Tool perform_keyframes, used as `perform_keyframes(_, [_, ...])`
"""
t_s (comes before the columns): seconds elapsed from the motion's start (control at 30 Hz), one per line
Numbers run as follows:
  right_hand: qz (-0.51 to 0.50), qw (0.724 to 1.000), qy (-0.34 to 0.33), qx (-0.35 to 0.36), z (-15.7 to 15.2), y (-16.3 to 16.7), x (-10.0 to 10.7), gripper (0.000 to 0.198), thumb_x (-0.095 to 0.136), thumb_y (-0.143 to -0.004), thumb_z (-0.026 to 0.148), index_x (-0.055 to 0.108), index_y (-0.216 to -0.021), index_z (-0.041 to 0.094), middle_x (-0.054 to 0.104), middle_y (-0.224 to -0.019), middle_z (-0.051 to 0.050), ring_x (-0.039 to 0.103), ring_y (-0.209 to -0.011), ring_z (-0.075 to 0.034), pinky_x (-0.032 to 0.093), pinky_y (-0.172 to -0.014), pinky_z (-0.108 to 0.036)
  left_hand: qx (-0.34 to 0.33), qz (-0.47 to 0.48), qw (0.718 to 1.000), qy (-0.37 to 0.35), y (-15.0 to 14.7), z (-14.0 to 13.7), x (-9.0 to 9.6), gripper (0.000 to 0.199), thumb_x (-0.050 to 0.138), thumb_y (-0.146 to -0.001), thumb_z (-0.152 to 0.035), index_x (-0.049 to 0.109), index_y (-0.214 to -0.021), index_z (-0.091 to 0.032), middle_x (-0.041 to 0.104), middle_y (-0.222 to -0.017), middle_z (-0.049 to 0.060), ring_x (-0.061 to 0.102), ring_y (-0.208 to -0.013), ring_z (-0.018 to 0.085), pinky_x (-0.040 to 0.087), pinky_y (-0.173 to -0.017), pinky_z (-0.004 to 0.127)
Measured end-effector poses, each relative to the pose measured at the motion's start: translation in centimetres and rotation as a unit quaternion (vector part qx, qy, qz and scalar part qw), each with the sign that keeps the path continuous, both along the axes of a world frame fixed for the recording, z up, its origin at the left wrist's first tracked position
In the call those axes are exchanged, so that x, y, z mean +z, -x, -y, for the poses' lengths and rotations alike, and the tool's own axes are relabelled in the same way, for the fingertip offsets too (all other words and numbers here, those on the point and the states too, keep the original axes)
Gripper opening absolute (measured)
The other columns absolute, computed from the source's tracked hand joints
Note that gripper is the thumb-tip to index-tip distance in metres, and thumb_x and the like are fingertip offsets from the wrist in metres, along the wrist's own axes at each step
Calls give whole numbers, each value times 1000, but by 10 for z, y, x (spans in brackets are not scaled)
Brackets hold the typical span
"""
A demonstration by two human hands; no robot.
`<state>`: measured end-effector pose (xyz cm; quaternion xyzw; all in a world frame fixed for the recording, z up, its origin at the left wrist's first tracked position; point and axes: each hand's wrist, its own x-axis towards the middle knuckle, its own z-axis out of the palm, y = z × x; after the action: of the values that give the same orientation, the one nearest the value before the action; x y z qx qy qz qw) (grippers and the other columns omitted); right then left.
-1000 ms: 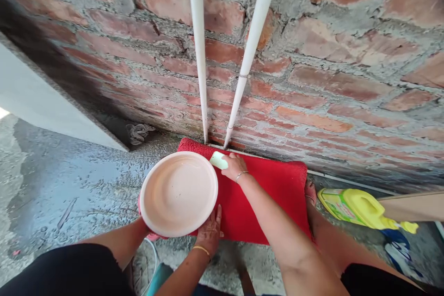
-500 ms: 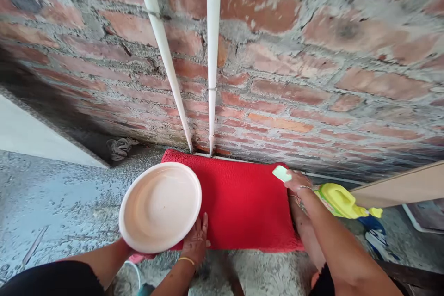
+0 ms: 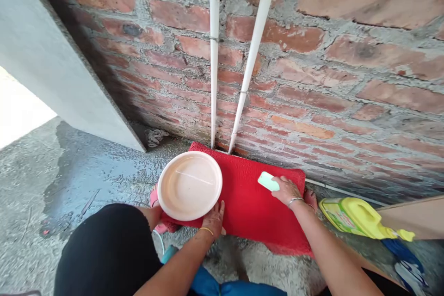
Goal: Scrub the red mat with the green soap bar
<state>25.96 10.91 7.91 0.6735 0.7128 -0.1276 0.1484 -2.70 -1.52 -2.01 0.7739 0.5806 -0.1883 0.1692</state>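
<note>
A thick red cloth (image 3: 258,206) is spread out in front of me on a low support that it hides. A pale round basin (image 3: 189,189) with a light rim sits over its left end, seemingly with water in it. My left hand (image 3: 214,219) lies flat, fingers stretched, on the cloth's near edge beside the basin. In my right hand (image 3: 288,191) is a pale green flat bar (image 3: 267,181), held over the right part of the cloth; whether it is soap or a brush I cannot tell.
Two white pipes (image 3: 214,83) run down the brick wall (image 3: 312,69) behind the cloth. A yellow jug (image 3: 357,216) lies at the right by a blue item (image 3: 404,254). Rope (image 3: 155,137) lies by a grey panel (image 3: 86,78) at the left. The floor (image 3: 104,166) looks wet.
The view has swung left, so the basin and pipes appear farther right. My right hand has drawn the green bar inward from the cloth's far right corner. My left hand stays beside the basin.
</note>
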Motion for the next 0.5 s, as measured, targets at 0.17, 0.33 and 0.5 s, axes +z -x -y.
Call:
perform_keyframes(0.17, [-27, 992, -1, 124, -35, 95, -1, 50, 58, -69, 27, 55, -119, 32, 52, -108, -5, 48, -96, -22, 33, -81, -33, 9, 14, 999, -27, 2, 3, -3, 98, 69, -66, -47, 22, -145, -12, 39, -140, 22, 33, -131, 35, 24, -109, 50])
perform_keyframes(0.33, [-32, 981, 32, 186, -62, 169, -16, 47, 55, -73, 25, 55, -119, 31, 51, -115, -7, 45, -106, -25, 30, -88, -37, 25, 40, 999, 5, 2, 1, -2, 97, 71, -66, -41, 22, -145, -13, 36, -142, 22, 35, -130, 35, 26, -108, 47])
perform_keyframes(0.5, [-41, 978, 69, 192, -73, 180, -29, 47, 54, -76, 30, 52, -123, 34, 48, -120, -7, 43, -111, -26, 28, -93, -40, 52, 39, 998, 15, 2, 0, 0, 97, 72, -64, -32, 23, -145, -14, 36, -141, 22, 34, -130, 37, 26, -108, 46])
